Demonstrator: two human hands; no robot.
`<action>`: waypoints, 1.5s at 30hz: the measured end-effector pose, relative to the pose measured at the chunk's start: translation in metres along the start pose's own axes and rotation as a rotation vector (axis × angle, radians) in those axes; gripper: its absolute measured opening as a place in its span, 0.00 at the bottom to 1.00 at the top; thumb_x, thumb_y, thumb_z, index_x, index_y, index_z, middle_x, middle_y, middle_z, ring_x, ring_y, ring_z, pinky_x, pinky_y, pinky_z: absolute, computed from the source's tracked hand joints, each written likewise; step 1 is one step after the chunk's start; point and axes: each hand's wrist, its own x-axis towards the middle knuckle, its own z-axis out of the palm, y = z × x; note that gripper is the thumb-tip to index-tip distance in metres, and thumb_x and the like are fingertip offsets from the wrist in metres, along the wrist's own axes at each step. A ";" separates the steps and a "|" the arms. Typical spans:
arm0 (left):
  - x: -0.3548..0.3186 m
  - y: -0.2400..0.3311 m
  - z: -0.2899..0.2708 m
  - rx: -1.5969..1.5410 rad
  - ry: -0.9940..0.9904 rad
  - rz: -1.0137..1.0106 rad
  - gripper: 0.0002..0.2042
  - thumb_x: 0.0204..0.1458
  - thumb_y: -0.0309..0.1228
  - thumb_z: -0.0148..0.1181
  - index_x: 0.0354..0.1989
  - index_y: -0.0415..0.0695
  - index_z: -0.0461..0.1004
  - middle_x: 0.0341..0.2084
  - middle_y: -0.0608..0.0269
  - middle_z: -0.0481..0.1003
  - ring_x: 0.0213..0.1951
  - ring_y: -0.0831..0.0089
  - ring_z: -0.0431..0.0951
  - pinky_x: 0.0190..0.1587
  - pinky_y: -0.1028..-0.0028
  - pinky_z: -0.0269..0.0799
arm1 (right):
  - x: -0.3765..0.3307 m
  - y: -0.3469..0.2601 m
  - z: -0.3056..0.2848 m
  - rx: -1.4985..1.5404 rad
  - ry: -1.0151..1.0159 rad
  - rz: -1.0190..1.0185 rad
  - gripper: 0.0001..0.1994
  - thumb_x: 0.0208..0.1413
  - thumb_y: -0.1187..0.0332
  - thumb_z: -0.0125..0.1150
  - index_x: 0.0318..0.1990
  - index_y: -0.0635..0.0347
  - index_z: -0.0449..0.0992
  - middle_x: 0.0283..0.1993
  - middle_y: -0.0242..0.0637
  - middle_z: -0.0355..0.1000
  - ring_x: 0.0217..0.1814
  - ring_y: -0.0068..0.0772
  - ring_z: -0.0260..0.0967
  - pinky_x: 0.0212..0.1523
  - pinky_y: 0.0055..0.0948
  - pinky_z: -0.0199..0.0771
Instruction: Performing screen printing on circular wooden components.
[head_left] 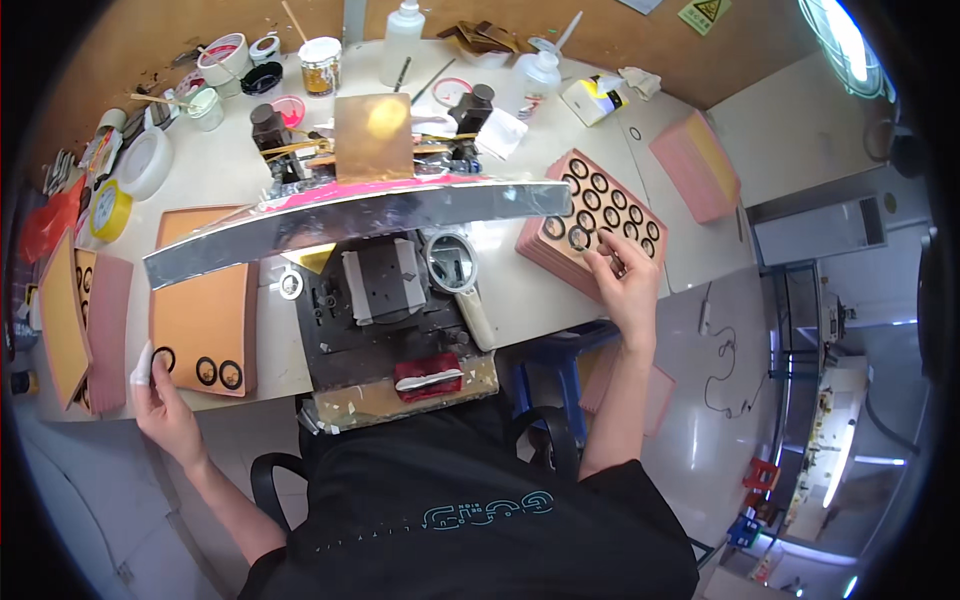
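My left hand (168, 415), a white cover on one finger, is at the near left corner of an orange tray (200, 320). It pinches a black ring (164, 360) there; two more black rings (219, 373) lie on the tray beside it. Over on the right, my right hand (628, 280) reaches above the top tray of a pink stack (560, 260), which carries rows of black rings (590, 200). Its fingers are closed together beside the near rings, and what is between the fingertips is hidden.
Between my hands stands a press-like fixture with a long shiny strip (370, 215) across it. A magnifier (452, 262) and a red pad (428, 377) lie at its near side. More trays (105, 330) stand far left, a pink stack (695, 165) far right. Bottles (403, 45) and tubs line the back.
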 end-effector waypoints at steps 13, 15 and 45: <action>-0.010 0.130 0.163 -0.366 -0.397 0.621 0.11 0.52 0.21 0.67 0.45 0.42 0.81 0.48 0.60 0.80 0.50 0.58 0.79 0.51 0.63 0.75 | -0.041 -0.049 0.032 0.162 0.060 -0.101 0.21 0.56 0.71 0.76 0.57 0.65 0.82 0.36 0.30 0.76 0.28 0.18 0.61 0.30 0.18 0.64; -0.020 0.131 0.162 -0.182 -0.437 0.701 0.13 0.54 0.22 0.68 0.49 0.43 0.81 0.57 0.59 0.78 0.61 0.54 0.76 0.59 0.59 0.74 | -0.059 -0.038 0.060 0.147 -0.020 -0.021 0.18 0.57 0.70 0.76 0.54 0.64 0.84 0.33 0.30 0.77 0.28 0.18 0.64 0.30 0.17 0.66; -0.023 0.135 0.132 0.075 -0.709 0.742 0.21 0.54 0.35 0.69 0.56 0.42 0.76 0.68 0.53 0.70 0.75 0.48 0.62 0.76 0.48 0.55 | -0.084 0.013 0.116 0.009 0.164 -0.077 0.06 0.61 0.72 0.69 0.41 0.66 0.85 0.31 0.35 0.79 0.27 0.25 0.67 0.30 0.23 0.70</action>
